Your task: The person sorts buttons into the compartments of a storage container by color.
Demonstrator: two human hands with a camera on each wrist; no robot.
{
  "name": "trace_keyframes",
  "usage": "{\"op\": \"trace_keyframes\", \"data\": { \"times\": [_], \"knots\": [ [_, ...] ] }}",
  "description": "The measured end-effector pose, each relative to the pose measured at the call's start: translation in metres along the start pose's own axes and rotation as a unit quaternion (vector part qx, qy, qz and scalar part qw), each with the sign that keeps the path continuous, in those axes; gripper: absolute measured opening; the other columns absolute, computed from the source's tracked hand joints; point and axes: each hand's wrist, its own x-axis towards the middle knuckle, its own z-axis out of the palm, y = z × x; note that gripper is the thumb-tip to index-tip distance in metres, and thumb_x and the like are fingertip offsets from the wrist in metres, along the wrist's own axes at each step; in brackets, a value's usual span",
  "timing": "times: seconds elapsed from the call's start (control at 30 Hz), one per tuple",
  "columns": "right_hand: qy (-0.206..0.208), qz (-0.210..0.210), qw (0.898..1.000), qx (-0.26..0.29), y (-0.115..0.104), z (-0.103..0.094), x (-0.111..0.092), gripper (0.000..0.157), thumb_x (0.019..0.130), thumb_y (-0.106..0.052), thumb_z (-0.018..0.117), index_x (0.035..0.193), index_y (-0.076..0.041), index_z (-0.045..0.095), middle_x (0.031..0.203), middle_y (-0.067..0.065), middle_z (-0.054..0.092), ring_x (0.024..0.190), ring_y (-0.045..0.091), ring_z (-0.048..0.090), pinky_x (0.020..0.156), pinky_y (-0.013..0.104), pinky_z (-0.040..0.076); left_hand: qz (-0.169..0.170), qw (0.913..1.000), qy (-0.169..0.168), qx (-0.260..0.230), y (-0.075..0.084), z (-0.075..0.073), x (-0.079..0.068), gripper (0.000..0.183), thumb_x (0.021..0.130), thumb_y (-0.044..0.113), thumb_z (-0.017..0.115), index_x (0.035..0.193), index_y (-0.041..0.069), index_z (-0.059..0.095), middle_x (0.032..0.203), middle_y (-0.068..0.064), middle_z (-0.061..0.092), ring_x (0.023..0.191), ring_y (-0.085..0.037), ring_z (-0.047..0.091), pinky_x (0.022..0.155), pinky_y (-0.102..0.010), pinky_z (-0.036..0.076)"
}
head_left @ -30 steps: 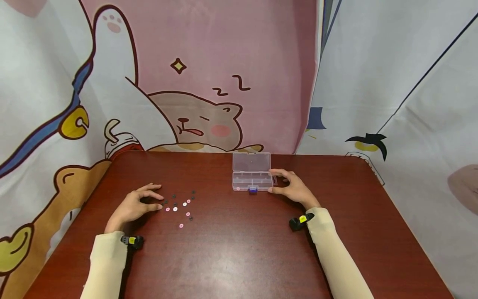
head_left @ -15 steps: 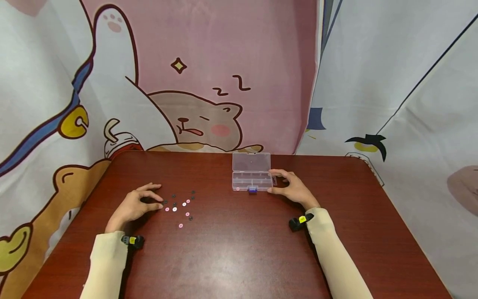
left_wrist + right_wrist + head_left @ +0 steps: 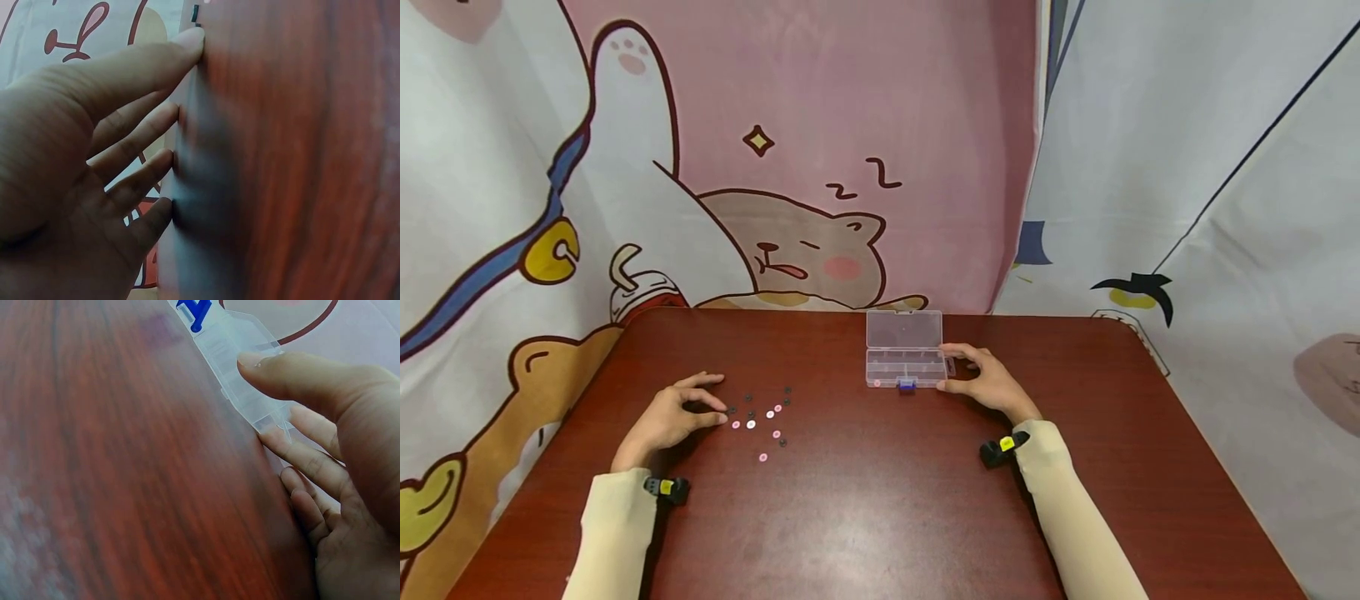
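Small round button-like discs lie scattered on the table, among them a white one (image 3: 751, 425), a pink one (image 3: 763, 457) and a black one (image 3: 782, 442). My left hand (image 3: 666, 419) is at their left side, thumb and forefinger closing on a tiny dark disc (image 3: 198, 25) that the thumb tip mostly hides. Another black disc (image 3: 195, 12) lies just beyond. My right hand (image 3: 988, 387) grips the right end of a clear plastic compartment box (image 3: 904, 367), thumb at the front corner and forefinger behind. The lid (image 3: 904, 330) stands raised. A pink disc (image 3: 877, 383) shows in its front left compartment.
The box's blue latch (image 3: 907, 388) faces the front. Behind the brown wooden table (image 3: 850, 517) hangs a printed curtain (image 3: 850, 100) with cartoon animals. A black camera (image 3: 677, 490) sits on the left wrist, another (image 3: 996, 452) on the right.
The left thumb and forefinger have drawn slightly together over the dark disc beside them. The right hand and box have stayed in place, while the head view has tipped slightly up.
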Motion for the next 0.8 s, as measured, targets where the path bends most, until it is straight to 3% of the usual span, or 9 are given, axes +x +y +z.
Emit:
{"op": "trace_keyframes", "data": {
  "times": [0.8],
  "knots": [
    [0.003, 0.003, 1.000, -0.003, 0.0013, 0.0022, 0.0013, 0.068, 0.080, -0.042, 0.088, 0.141, -0.035, 0.058, 0.142, 0.001, 0.059, 0.131, 0.024, 0.045, 0.113, 0.050, 0.037, 0.016, 0.9995, 0.015, 0.024, 0.0037, 0.0039, 0.0008, 0.005, 0.085, 0.010, 0.083, 0.087, 0.015, 0.081, 0.144, -0.017, 0.059, 0.144, -0.044, 0.039, 0.114, -0.063, 0.032]
  ]
}}
